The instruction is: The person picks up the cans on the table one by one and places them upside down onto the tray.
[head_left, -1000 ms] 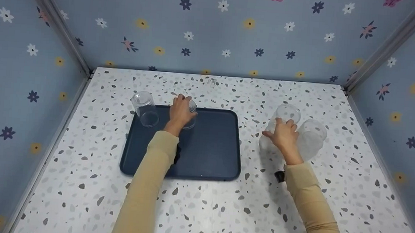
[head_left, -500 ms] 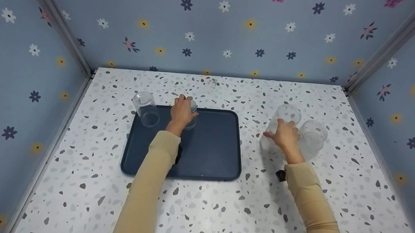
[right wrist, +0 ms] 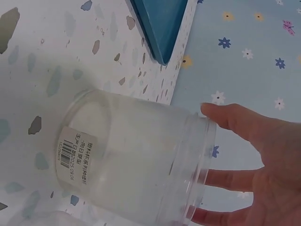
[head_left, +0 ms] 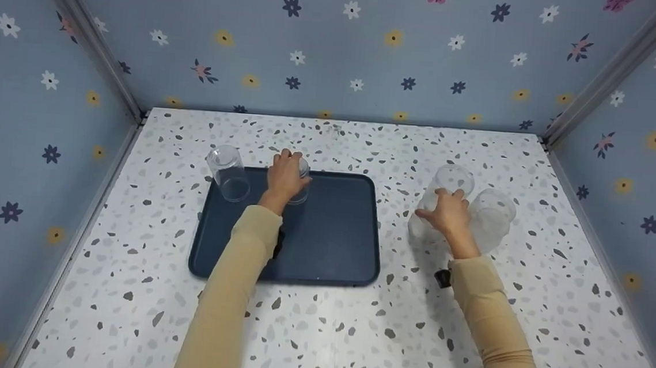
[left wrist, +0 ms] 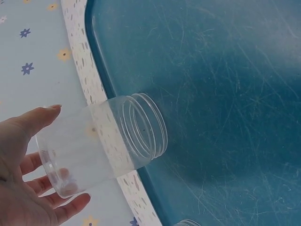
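Fingers of the left hand, in the head view, reach down over one clear jar near the far edge of a dark blue tray; the jar shows past the thumb side, the rest hidden under the hand. Another see-through jar is just to its left, at the tray's corner. Right of the tray, over the speckled table, the right hand spreads across a frosted-looking jar, with a neighbouring jar close by on its outer side.

In the left wrist view, thumb and fingers part about as wide as the clear jar's plain end and hold it between them, thumb on one side, fingertips on the other. Its threaded mouth points away from the palm, towards the tray; whether it bears on the surface I cannot tell.

In the right wrist view, thumb and fingers, well apart, grip the frosted-looking jar by its rim. Its body extends beyond the fingertips towards the table, a printed barcode label near the far end.
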The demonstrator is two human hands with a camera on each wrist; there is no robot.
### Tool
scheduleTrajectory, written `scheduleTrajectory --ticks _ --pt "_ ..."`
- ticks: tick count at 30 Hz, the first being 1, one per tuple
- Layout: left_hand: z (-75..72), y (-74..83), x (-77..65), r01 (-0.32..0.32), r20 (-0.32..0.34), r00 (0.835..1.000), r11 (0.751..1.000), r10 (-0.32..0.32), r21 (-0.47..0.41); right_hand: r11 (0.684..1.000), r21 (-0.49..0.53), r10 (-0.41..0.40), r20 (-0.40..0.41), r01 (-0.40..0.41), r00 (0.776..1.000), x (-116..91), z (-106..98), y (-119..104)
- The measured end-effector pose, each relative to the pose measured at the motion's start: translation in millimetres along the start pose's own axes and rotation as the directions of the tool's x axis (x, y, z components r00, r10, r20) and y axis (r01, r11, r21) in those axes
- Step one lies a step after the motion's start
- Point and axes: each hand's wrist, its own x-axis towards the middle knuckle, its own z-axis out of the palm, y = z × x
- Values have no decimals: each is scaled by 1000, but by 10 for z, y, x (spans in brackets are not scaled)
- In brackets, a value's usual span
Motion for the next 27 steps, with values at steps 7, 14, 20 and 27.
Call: scheduleTrajectory --ticks 7,14,20,27 --pt "-33 2 1 7 -6 1000 1000 -7 -11 1000 28 1 -26 -1 1000 17 14 24" --pt "-108 27 -12 15 6 1000 1000 -15 -21 998 53 -20 -49 23 999 4 2 24" --pt "-180 56 -46 36 15 999 997 -35 -65 992 100 -70 -79 77 994 -18 -19 -9" --pt "-216 139 -138 6 -92 995 980 -25 -201 961 192 -160 -198 198 967 -85 -25 -84"
